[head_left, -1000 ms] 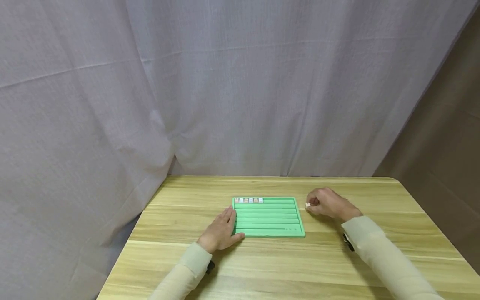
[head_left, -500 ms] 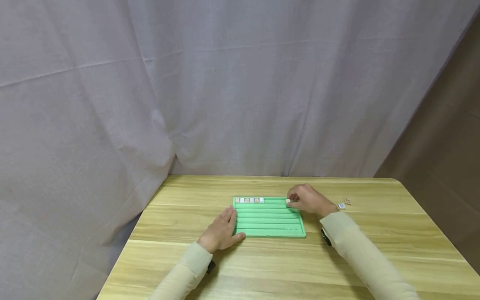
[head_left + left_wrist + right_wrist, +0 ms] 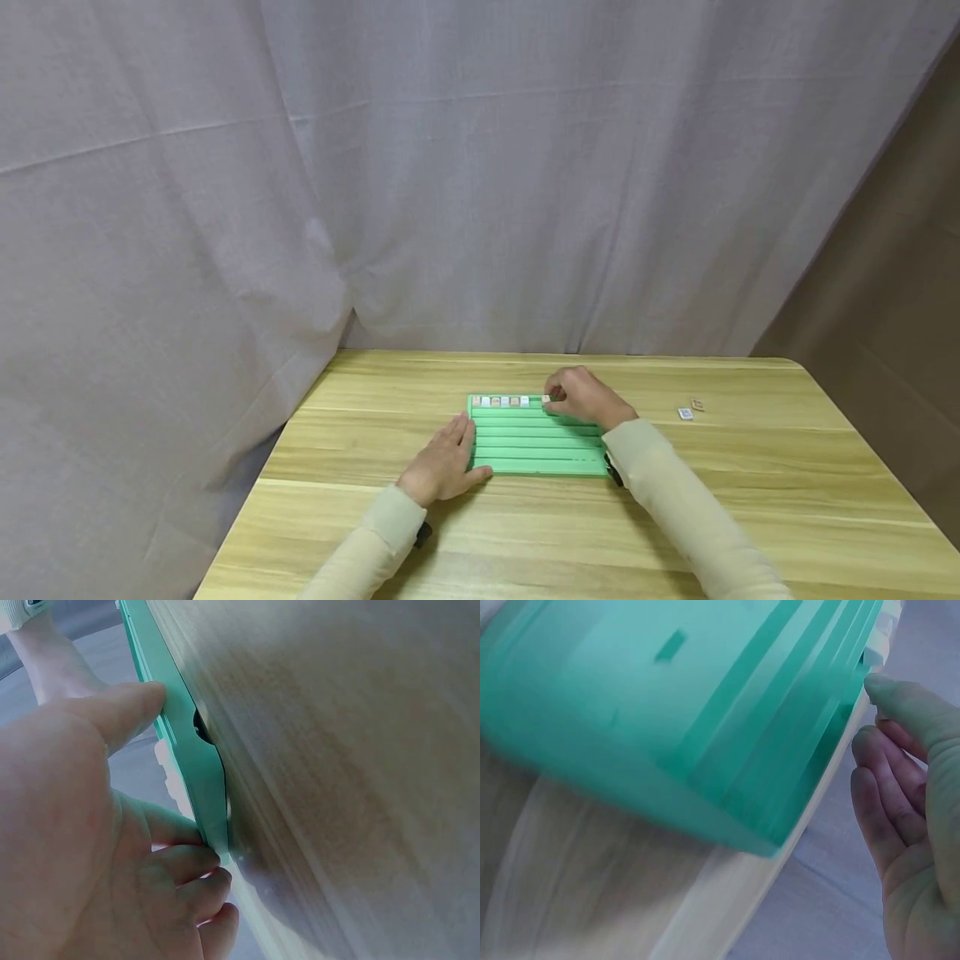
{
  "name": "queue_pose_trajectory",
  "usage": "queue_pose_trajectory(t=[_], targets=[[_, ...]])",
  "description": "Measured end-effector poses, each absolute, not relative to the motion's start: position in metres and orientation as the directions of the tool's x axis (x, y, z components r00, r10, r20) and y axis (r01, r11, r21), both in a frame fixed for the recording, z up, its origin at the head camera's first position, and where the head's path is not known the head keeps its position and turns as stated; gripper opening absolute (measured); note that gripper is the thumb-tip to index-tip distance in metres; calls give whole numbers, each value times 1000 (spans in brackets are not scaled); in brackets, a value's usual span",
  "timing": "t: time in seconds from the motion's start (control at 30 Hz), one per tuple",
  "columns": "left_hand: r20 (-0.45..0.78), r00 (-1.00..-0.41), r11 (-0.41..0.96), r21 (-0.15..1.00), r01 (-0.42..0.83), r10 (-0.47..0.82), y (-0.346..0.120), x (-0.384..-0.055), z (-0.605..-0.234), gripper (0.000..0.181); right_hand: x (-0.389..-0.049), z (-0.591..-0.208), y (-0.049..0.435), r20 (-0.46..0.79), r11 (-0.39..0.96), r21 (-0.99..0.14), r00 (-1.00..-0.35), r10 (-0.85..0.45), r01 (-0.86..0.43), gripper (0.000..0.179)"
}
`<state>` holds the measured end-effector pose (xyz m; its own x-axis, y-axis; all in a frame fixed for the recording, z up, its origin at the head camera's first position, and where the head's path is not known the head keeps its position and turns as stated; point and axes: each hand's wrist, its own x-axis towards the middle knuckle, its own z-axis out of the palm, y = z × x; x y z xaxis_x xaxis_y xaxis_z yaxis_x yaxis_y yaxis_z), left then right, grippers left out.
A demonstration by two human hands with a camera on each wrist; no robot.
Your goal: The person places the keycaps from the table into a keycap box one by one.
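Note:
A green ridged tray (image 3: pixel 536 446) lies on the table, with a row of several small white and peach keycaps (image 3: pixel 505 402) along the left part of its far groove. My left hand (image 3: pixel 441 468) rests at the tray's left side, its fingers along the edge and its thumb at the near corner. In the left wrist view, the thumb and fingertips touch the green tray (image 3: pixel 201 776). Over the far groove, my right hand (image 3: pixel 588 395) pinches a peach keycap (image 3: pixel 546 400) between thumb and fingers, a small gap right of the row. The right wrist view mostly hides that keycap.
To the right of the tray, a white keycap (image 3: pixel 686 414) and a peach keycap (image 3: pixel 697 404) lie loose on the wooden table (image 3: pixel 525 533). A grey curtain (image 3: pixel 480 208) hangs behind the table's far edge.
My right hand has carried the peach keycap left, from beside the tray to over its far groove near the row. Two loose keycaps have come into sight. The left hand has stayed put.

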<state>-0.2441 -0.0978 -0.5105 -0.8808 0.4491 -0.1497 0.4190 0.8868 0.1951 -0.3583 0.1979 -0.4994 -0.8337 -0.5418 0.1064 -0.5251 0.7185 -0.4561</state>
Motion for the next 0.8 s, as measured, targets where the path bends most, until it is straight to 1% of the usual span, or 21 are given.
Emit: queue_pose_trajectory(t=[0.17,0.43,0.57,0.8], targets=[[-153,-881,889,190,417,447,-96,-244,-512,89,-360,-502,191,104,725,-457,-840,-532,-516,6],[-136,-881,885,188,426,453,-92,-244,-512,89,-360,-507,186,86,760,-422,-856,-509,-495,6],[-134,-882,885,192,424,452,-91,-244,-512,89,-360,-507,184,89,768,-391,-851,-517,-507,4],[-134,-882,886,189,424,451,-91,-244,-512,90,-361,-506,181,86,784,-337,-846,-526,-521,5]])
